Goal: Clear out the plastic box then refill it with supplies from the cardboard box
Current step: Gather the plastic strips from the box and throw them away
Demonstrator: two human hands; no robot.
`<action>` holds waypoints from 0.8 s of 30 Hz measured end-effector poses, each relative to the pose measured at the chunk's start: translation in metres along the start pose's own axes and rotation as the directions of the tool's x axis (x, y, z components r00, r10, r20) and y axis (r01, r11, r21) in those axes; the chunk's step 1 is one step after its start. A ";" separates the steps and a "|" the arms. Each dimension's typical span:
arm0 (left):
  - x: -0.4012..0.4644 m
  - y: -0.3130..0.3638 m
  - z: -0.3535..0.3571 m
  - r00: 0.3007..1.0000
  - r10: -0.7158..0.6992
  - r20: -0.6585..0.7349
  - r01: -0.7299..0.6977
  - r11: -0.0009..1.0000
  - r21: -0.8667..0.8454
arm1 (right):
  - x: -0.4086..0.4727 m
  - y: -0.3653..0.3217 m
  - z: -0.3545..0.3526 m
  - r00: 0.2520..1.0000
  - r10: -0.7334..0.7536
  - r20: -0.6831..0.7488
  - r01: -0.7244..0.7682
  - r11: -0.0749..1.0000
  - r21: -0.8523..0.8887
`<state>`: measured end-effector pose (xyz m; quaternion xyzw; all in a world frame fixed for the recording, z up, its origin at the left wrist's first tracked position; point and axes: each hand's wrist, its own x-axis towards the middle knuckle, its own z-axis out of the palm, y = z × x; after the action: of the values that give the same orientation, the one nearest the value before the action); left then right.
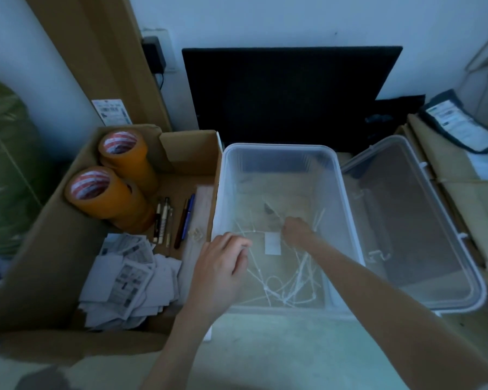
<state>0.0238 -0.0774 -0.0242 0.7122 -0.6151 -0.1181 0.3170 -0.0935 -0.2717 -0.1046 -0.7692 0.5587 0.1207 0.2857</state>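
We cannot see the fingertips of the right hand (296, 229): they curl down among the white ties (290, 280) inside the plastic box (279, 153), so whether they pinch one is unclear. The left hand (220, 266) covers the box's near left rim and the ties beneath its fingers. Beyond the right hand, a small dark item (269, 209) on the box floor is too dim to name. Left of the left hand, the print on the paper slips (130, 277) is too small to read. Both forearms run off the bottom edge. The green sack (6, 164) far left is cut off.
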 end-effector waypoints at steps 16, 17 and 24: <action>0.021 0.020 -0.015 0.996 -0.094 0.001 0.090 0.951 -0.295 | -0.104 0.006 -0.105 0.879 -0.152 -0.451 0.424 -0.181 0.887; 0.025 0.023 -0.013 0.996 -0.089 0.033 0.094 0.956 -0.279 | -0.109 0.005 -0.110 0.877 -0.149 -0.457 0.418 -0.234 0.878; 0.052 0.052 0.007 0.897 -0.079 0.435 0.303 0.826 -0.476 | -0.114 -0.004 -0.123 0.865 -0.187 -0.467 0.367 -0.399 0.840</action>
<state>-0.0109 -0.1310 0.0127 0.6162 -0.5330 -0.4573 0.3565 -0.1455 -0.2518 0.0536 -0.3403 0.2215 -0.4956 0.7678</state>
